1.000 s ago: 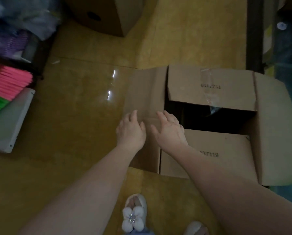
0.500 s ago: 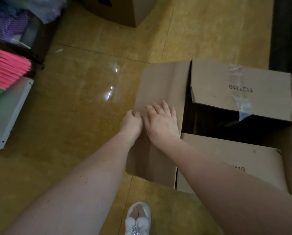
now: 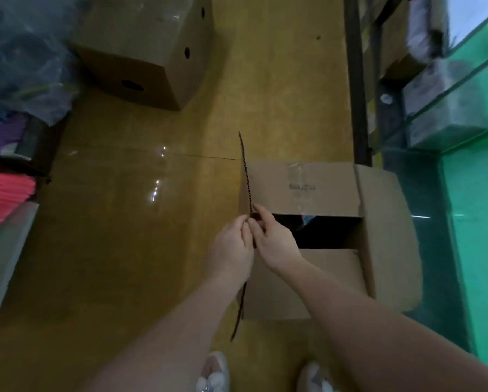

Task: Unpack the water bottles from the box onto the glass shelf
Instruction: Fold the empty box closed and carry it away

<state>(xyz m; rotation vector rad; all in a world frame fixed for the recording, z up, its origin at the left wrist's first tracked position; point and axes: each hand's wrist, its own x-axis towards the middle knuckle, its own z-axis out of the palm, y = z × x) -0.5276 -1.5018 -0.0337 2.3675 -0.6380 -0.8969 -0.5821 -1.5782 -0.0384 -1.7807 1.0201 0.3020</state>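
Observation:
A brown cardboard box (image 3: 322,281) stands on the yellow floor in front of me, a dark gap open between its two inner flaps. Its left flap (image 3: 245,176) now stands upright, seen edge-on as a thin dark line. My left hand (image 3: 232,250) and my right hand (image 3: 274,241) both pinch this flap's edge from either side, close together. No water bottles show; the box's inside is dark. The glass shelf (image 3: 463,77) with green edges rises at the right.
A second cardboard box (image 3: 146,49) with round holes stands further back. Bagged goods and pink and green stacks (image 3: 5,193) lie at the left beside a white panel. A dark shelf post (image 3: 356,80) rises just behind the box. My feet show at the bottom.
The left flap, which lay flat under my hands, has been lifted upright. Both hands went from pressing on it to pinching its edge. The view has swung to show the glass shelf.

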